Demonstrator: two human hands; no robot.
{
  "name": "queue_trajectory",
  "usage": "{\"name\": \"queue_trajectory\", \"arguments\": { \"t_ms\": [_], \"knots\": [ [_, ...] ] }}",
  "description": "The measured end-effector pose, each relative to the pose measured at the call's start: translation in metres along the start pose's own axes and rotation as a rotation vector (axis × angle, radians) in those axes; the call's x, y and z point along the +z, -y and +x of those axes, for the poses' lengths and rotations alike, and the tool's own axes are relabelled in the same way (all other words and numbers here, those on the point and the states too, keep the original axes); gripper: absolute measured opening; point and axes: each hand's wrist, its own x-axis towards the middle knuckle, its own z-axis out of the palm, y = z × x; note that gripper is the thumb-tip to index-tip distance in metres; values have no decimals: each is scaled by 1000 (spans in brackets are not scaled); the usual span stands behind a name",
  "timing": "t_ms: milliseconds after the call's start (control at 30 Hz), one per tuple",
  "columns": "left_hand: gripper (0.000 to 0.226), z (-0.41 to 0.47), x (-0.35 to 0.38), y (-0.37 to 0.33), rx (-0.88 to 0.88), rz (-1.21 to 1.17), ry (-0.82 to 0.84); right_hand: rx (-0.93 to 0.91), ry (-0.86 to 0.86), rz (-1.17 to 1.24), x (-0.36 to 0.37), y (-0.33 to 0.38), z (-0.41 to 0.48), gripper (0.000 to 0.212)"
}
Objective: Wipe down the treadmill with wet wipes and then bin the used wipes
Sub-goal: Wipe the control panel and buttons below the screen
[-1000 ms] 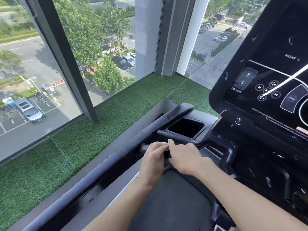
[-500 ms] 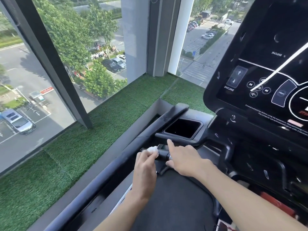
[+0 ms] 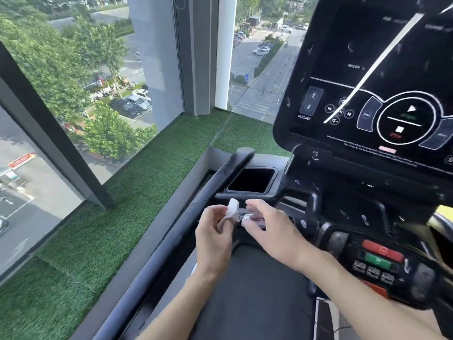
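My left hand (image 3: 215,233) pinches the crumpled wet wipe (image 3: 232,208). My right hand (image 3: 268,230) curls on the handgrip (image 3: 241,212) below the cup holder (image 3: 252,180). I'd wrap it, then twist.

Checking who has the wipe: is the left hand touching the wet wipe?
Touching. The head view shows the left hand pinching the crumpled white wet wipe between its fingers, with no gap.

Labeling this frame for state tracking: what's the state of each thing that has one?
Left hand, pinches the wipe.
Wipe, crumpled, between the left hand's fingers.
Right hand, fingers curved at the treadmill, grip unclear.
Console, control markings show, no readout legible.
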Motion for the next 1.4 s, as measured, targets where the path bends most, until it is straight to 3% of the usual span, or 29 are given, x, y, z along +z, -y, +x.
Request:
{"name": "queue_trajectory", "arguments": {
  "t_ms": [67,200,300,367,467,600,733,900,1000,1133,1233,1333,1400],
  "knots": [
    [19,-6,11,-17,7,-45,86,24,-60,267,-1,3,-13,30],
    [18,-19,37,-50,83,-53,259,42,-315,359,-22,-9,-26,8],
    [29,-16,50,-53,221,80,409,2,-472,188,-50,-27,-37,13],
    [45,-6,57,-44,304,348,496,-19,-547,11,-69,-37,-39,12],
    [57,7,64,-32,374,770,615,-20,-407,-285,-76,-46,-31,20],
    [45,13,73,-31,408,811,658,-23,-333,-748,-60,-41,-16,13],
    [35,17,76,-27,467,789,659,147,-198,-875,-56,-34,-25,21],
    [26,20,78,-25,470,738,712,233,-130,-905,-52,-17,-30,24],
    [24,23,78,-24,460,749,755,232,-174,-871,-44,-6,-29,26],
    [47,28,76,-21,481,720,859,157,-370,-1027,-20,-19,-50,35],
    [44,31,75,-18,493,716,862,175,-461,-1042,-5,-31,-56,48],
    [45,33,74,-18,498,708,885,194,-521,-1069,3,-31,-44,29],
    [43,35,74,-18,488,713,896,199,-512,-1067,1,-32,-43,31]
  ]
}}
